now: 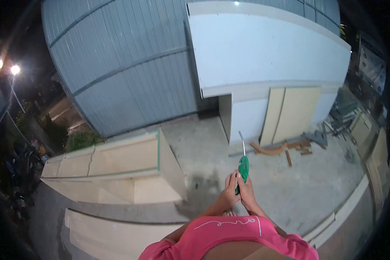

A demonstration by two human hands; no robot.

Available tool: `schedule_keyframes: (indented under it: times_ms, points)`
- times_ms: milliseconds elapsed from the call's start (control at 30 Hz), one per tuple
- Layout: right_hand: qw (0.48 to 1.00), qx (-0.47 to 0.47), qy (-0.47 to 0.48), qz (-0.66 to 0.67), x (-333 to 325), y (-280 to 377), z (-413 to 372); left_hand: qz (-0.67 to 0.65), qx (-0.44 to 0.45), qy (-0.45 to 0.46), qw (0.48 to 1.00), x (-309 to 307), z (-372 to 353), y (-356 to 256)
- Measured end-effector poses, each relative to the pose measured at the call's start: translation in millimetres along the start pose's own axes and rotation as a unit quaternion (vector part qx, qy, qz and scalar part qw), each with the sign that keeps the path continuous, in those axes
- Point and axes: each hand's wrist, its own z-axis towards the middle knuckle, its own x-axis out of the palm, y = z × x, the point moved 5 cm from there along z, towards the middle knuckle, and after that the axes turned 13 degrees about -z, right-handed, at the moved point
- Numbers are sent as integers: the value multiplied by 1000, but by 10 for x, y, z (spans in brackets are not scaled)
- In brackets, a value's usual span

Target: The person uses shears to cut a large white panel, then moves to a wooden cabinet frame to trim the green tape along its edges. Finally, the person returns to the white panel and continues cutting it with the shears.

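While both hands close on the green-handled tool (243,167), the step in hand is judged to be one of holding and setting the grip, not of applying the tool to anything. The left hand (228,196) wraps the lower end of the handle from the left. The right hand (248,193) clasps it from the right, fingers curled round. The tool stands roughly upright in front of the pink shirt (229,234), its thin metal shaft (242,145) pointing away from the body and bending at the tip. The tip touches nothing. It shows against the concrete ground (290,190), well apart from the open wooden carcass (117,167) lying to the left and from the pale boards (112,236) nearer the body.

Judgement: any next move calls for the tip to be brought to a workpiece, or a workpiece to the tip, and for one hand to be freed if a piece must be steadied.

Not established: the kind of tool, since the hands cover the handle's lower part and the tip is too small to read. The shirt hides much of both arms. The offcuts (286,149) beside the leaning panels (292,113) under the white structure (268,56) are too distant to identify, and the frame's edges are dark
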Motion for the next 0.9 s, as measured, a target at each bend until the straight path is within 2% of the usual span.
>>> schedule_keyframes:
  times_ms: [33, 100, 167, 233, 300, 367, 400, 467, 500, 567, 600, 667, 700, 767, 833, 900]
  points:
    - [999, 31, 19, 9, 28, 37, 299, 13, 8, -5, 1000, -76, 319, 135]
    - [999, 0, 34, 7, 27, 108, 838, -15, 73, -23, 997, -188, 770, 224]
    - [994, -62, 82, -30, 82, 170, 1389, 20, 58, -26, 998, -425, 1243, 308]
    - [993, -60, 100, -32, 120, 258, 1742, 70, 38, -36, 996, -527, 1562, 471]
    - [991, -60, 117, -35, 177, 413, 2034, 50, 33, -58, 997, -614, 1838, 566]
    - [972, -118, 127, -158, 238, 632, 2311, 35, 8, -81, 996, -705, 2166, 763]
    - [971, -120, 128, -161, 265, 692, 2489, 33, 10, -84, 996, -750, 2346, 851]
    - [955, -190, 144, -177, 324, 829, 2826, 60, 57, -135, 987, -863, 2692, 992]
    - [955, -191, 140, -180, 340, 880, 3038, 57, 59, -133, 988, -937, 2917, 1046]
    - [945, -239, 107, -196, 365, 1046, 3477, 41, 167, -164, 971, -1176, 3401, 966]
    - [946, -239, 101, -196, 381, 1122, 3735, 39, 170, -159, 972, -1287, 3682, 958]
    - [912, -322, 53, -249, 431, 1339, 4188, 24, 138, -168, 976, -1546, 4209, 956]
    - [910, -328, 47, -251, 472, 1429, 4384, 23, 147, -165, 975, -1663, 4430, 948]
    - [938, -297, 53, -169, 617, 1730, 4891, -49, 221, -168, 959, -2040, 4958, 812]
    - [941, -295, 34, -159, 754, 1970, 5402, -44, 224, -178, 957, -2381, 5461, 669]
    - [939, -312, 66, -125, 912, 2311, 5827, 0, 209, -190, 959, -2678, 5920, 654]
